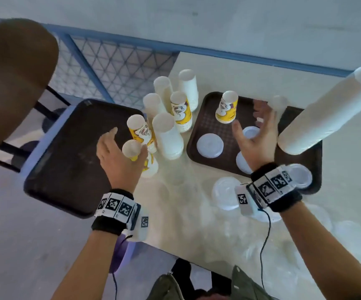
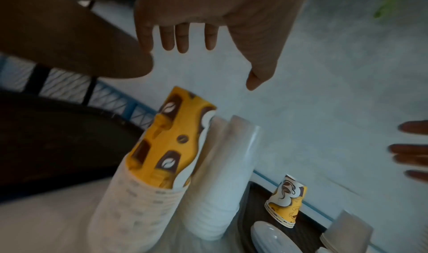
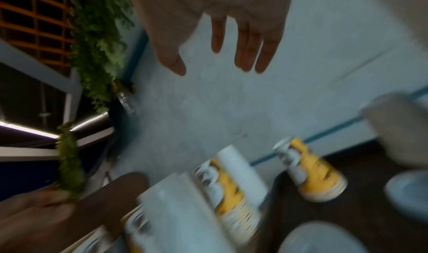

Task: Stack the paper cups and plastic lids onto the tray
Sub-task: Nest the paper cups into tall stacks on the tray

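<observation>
My left hand [image 1: 119, 148] hovers open, fingers spread, over a stack of yellow printed paper cups [image 1: 139, 152] at the table's left edge; in the left wrist view the hand [image 2: 208, 55] holds nothing above that stack [image 2: 162, 147]. My right hand [image 1: 251, 122] is open over the brown tray [image 1: 205, 118], empty in the right wrist view too [image 3: 220, 61]. On the tray stand a short yellow cup stack [image 1: 227, 109] and several white plastic lids [image 1: 210, 145], with a translucent cup stack [image 1: 279, 102] by my fingertips.
Several white and yellow cup stacks [image 1: 168, 137] crowd the table between the two trays. A second dark tray [image 1: 62, 152] sits to the left on a stool. A tall white cup stack [image 1: 326, 113] leans over the tray's right side. Loose lids [image 1: 227, 193] lie near the front.
</observation>
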`<state>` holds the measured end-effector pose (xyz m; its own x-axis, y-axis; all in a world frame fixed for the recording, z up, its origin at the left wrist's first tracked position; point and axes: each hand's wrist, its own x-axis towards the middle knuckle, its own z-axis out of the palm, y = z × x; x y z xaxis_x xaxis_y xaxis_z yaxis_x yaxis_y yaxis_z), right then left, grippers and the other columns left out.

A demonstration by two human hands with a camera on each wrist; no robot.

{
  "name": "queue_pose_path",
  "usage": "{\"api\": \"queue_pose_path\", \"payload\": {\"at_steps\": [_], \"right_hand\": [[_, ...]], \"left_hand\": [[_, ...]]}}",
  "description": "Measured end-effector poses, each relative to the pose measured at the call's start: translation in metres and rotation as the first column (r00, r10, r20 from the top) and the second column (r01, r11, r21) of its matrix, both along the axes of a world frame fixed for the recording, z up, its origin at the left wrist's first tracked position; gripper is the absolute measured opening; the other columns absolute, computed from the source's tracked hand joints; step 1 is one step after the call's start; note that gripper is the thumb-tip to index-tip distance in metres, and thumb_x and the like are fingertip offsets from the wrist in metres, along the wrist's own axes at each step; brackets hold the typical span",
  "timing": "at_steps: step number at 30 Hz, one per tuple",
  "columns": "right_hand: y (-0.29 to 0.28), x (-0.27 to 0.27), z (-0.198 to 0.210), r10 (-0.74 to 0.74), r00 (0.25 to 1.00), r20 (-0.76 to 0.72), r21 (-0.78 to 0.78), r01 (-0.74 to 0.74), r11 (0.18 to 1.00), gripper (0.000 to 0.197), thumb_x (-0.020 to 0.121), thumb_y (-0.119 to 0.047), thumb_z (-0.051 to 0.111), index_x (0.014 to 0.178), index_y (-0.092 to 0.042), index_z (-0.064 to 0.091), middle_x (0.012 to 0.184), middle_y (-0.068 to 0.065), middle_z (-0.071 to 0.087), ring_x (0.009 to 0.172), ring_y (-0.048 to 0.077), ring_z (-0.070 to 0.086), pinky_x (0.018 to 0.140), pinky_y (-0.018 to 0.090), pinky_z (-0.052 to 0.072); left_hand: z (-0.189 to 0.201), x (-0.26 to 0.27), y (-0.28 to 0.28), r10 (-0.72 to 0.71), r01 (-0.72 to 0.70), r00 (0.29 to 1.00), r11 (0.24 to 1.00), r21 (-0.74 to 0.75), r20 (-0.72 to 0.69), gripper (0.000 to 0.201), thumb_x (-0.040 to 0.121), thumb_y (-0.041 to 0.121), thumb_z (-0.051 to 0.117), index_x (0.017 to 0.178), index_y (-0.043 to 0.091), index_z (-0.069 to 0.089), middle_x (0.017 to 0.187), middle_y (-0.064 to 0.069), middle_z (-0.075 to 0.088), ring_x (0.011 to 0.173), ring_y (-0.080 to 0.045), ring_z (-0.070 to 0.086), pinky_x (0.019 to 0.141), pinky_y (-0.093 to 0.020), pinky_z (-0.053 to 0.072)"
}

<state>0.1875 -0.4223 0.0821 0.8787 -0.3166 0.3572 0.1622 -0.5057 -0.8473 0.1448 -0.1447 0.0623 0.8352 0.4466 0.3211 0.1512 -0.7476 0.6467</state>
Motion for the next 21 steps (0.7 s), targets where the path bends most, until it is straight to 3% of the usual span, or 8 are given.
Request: {"api": "queue_pose_path", "payload": {"at_steps": [4, 7, 10, 13, 15, 18, 21], "right_hand": [[0.079, 0.008, -0.027, 0.323, 0.889, -0.324, 0.111, -0.303, 0.946, 0.077, 0.069, -0.029, 0.079, 0.132, -0.013, 0.038, 0.127, 0.009, 0.049, 0.107, 0.013, 0.049, 0.088, 0.023, 0.04], [0.115, 0.019, -0.05, 0.348, 0.814, -0.465, 0.149, -0.315, 0.937, 0.091, 0.066, -0.026, 0.082, 0.138, -0.012, 0.027, 0.134, 0.012, 0.044, 0.12, 0.023, 0.046, 0.099, 0.034, 0.041], [0.137, 0.029, -0.069, 0.325, 0.781, -0.533, 0.117, -0.313, 0.943, 0.1, 0.064, -0.023, 0.083, 0.141, -0.009, 0.02, 0.139, 0.013, 0.039, 0.127, 0.028, 0.041, 0.104, 0.037, 0.037], [0.153, 0.036, -0.086, 0.299, 0.779, -0.551, 0.105, -0.291, 0.951, 0.104, 0.058, -0.022, 0.086, 0.139, -0.008, 0.021, 0.14, 0.01, 0.038, 0.128, 0.027, 0.041, 0.104, 0.038, 0.038], [0.158, 0.038, -0.094, 0.266, 0.79, -0.552, 0.114, -0.245, 0.963, 0.106, 0.054, -0.022, 0.088, 0.137, -0.009, 0.023, 0.138, 0.009, 0.042, 0.126, 0.027, 0.044, 0.104, 0.041, 0.04], [0.162, 0.041, -0.104, 0.24, 0.772, -0.589, 0.139, -0.196, 0.971, 0.105, 0.053, -0.022, 0.089, 0.137, -0.014, 0.026, 0.135, 0.007, 0.048, 0.123, 0.028, 0.048, 0.1, 0.037, 0.042], [0.164, 0.043, -0.11, 0.228, 0.746, -0.626, 0.144, -0.177, 0.974, 0.102, 0.054, -0.024, 0.088, 0.136, -0.018, 0.028, 0.133, 0.006, 0.052, 0.121, 0.028, 0.05, 0.095, 0.033, 0.042]], "left_hand": [[-0.021, -0.006, 0.011, -0.034, 0.001, 0.996, 0.929, -0.37, -0.083, 0.092, 0.068, 0.022, 0.081, 0.141, 0.01, 0.027, 0.138, -0.014, 0.037, 0.126, -0.024, 0.038, 0.107, -0.036, 0.034], [-0.039, -0.007, 0.017, -0.085, -0.004, 0.986, 0.844, -0.537, -0.141, 0.099, 0.066, 0.015, 0.082, 0.143, 0.017, 0.021, 0.134, -0.007, 0.041, 0.124, -0.018, 0.043, 0.108, -0.039, 0.037], [-0.057, -0.006, 0.021, -0.152, 0.003, 0.97, 0.786, -0.618, -0.188, 0.104, 0.062, 0.014, 0.084, 0.143, 0.017, 0.02, 0.126, 0.004, 0.046, 0.118, -0.012, 0.048, 0.105, -0.034, 0.04], [-0.072, -0.004, 0.025, -0.198, 0.016, 0.957, 0.769, -0.639, -0.213, 0.108, 0.049, 0.039, 0.081, 0.139, 0.017, 0.026, 0.121, 0.013, 0.05, 0.118, -0.012, 0.052, 0.1, -0.032, 0.043], [-0.079, -0.002, 0.026, -0.214, 0.024, 0.95, 0.774, -0.633, -0.225, 0.101, 0.048, 0.042, 0.079, 0.135, 0.019, 0.032, 0.119, 0.014, 0.05, 0.117, -0.011, 0.052, 0.099, -0.031, 0.043], [-0.089, 0.004, 0.028, -0.225, 0.016, 0.94, 0.781, -0.624, -0.258, 0.083, 0.056, 0.028, 0.085, 0.125, 0.025, 0.039, 0.116, 0.013, 0.052, 0.113, -0.011, 0.054, 0.097, -0.028, 0.043], [-0.099, 0.004, 0.032, -0.235, 0.01, 0.933, 0.772, -0.635, -0.272, 0.08, 0.05, 0.044, 0.081, 0.118, 0.035, 0.04, 0.114, 0.014, 0.057, 0.108, -0.009, 0.057, 0.093, -0.026, 0.045]]}}
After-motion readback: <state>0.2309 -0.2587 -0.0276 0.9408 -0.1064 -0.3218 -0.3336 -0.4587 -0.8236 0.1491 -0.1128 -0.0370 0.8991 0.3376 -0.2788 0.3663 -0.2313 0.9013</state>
